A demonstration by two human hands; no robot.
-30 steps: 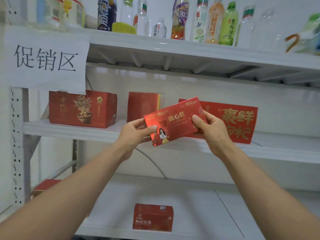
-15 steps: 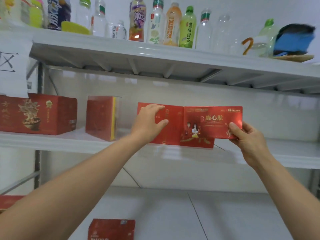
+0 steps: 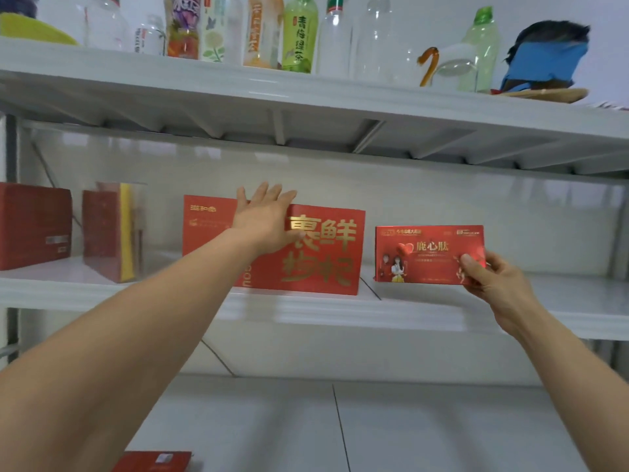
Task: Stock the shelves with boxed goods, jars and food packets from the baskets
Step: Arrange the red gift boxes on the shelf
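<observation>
My right hand (image 3: pixel 493 281) pinches the lower right corner of a small flat red box (image 3: pixel 425 255) with a heart and gold lettering. The box stands upright at the middle shelf (image 3: pixel 510 311), just right of a large red box (image 3: pixel 320 253) with big gold characters. Whether the small box rests on the shelf I cannot tell. My left hand (image 3: pixel 265 221) lies flat with straight fingers against the front of the large red box, near its top.
Two more red boxes (image 3: pixel 34 226) (image 3: pixel 109 229) stand at the left of the middle shelf. Several drink bottles (image 3: pixel 296 35) line the top shelf (image 3: pixel 306 97), with a blue object (image 3: pixel 544 59) at its right. On the lower shelf (image 3: pixel 340 430) lies a red box (image 3: pixel 156 462).
My left hand let go of the small box and went flat onto the large red box. My right hand carried the small box rightwards, beside the large one. The view swung right.
</observation>
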